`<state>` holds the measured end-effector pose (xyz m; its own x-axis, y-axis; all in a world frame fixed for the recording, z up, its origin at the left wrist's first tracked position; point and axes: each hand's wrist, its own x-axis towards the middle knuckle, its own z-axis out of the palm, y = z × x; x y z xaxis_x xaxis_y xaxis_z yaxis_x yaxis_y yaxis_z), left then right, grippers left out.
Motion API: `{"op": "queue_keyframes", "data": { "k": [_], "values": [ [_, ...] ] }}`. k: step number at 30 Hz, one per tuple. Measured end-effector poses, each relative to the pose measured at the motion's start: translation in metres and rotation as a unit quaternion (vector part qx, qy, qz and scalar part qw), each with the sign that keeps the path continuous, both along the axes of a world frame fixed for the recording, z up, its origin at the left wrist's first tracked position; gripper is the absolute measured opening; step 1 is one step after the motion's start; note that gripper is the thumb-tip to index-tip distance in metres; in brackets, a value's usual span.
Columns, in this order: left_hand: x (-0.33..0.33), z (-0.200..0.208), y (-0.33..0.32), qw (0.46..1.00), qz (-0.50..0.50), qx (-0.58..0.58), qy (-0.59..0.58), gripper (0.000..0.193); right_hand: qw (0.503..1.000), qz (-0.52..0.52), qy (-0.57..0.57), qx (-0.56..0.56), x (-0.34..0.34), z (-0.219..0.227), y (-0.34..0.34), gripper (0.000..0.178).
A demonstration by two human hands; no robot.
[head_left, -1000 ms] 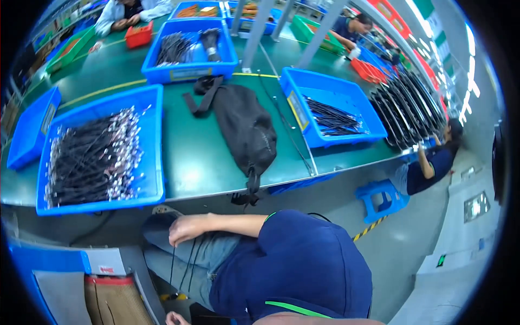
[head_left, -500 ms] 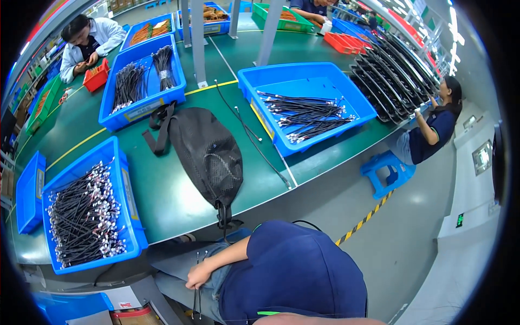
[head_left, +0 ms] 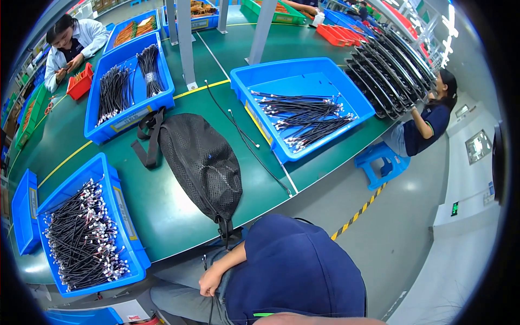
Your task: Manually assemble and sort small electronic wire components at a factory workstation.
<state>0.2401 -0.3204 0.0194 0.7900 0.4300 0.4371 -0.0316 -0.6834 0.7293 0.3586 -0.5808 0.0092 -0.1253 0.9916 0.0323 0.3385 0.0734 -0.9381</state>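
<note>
My right hand (head_left: 210, 282) is closed around thin black cables (head_left: 211, 309) over my jeans, below the table's near edge. A short end with a light tip (head_left: 204, 259) pokes out above the fingers, while the rest hangs beneath the fist. How many strands are held cannot be told. My left hand is out of sight. On the green table beyond lies a black mesh backpack (head_left: 200, 162), its strap hanging over the near edge. Loose black cables (head_left: 244, 135) with white connectors lie to its right. A blue bin heaped with similar cables (head_left: 84, 235) stands left of my hand.
Another blue bin of cables (head_left: 309, 116) stands right of the backpack, with a further one (head_left: 130, 84) behind it to the left. Grey posts (head_left: 186, 49) rise from the table. A co-worker (head_left: 76, 46) sits far left; another (head_left: 428, 119) handles stacked black trays (head_left: 390, 70) at right.
The view has turned slightly, shifting the table's contents. My right hand keeps hold of the cables; the two strands that showed separately above and below the fist now appear closer together.
</note>
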Motion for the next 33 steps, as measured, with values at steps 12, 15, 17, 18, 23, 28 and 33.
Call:
{"op": "queue_keyframes", "data": {
  "k": [12,15,17,18,23,28,33],
  "values": [
    [-0.045,0.008,0.073,0.999,0.015,-0.022,0.019,0.011,0.958,-0.113,-0.156,0.213,0.003,0.015,0.081,0.019],
    [-0.077,0.012,0.09,0.999,0.034,-0.026,0.026,0.011,0.912,-0.128,-0.232,0.312,0.002,0.038,0.12,0.011],
    [-0.103,0.015,0.096,0.997,0.063,-0.03,0.033,0.012,0.905,-0.076,-0.259,0.328,0.001,0.053,0.145,0.011],
    [-0.119,0.017,0.099,0.995,0.085,-0.031,0.04,0.012,0.9,-0.049,-0.267,0.34,0.002,0.059,0.159,0.011],
    [-0.265,0.054,0.147,0.96,0.261,-0.004,0.106,0.012,0.859,-0.096,-0.282,0.416,-0.005,0.084,0.256,0.019],
    [-0.275,0.053,0.187,0.944,0.3,-0.064,0.119,0.007,0.889,-0.123,-0.266,0.352,-0.018,0.096,0.324,0.021],
    [-0.306,0.042,0.238,0.939,0.323,-0.044,0.11,0.008,0.937,-0.122,-0.177,0.275,-0.047,0.078,0.388,0.019]
  ]
}}
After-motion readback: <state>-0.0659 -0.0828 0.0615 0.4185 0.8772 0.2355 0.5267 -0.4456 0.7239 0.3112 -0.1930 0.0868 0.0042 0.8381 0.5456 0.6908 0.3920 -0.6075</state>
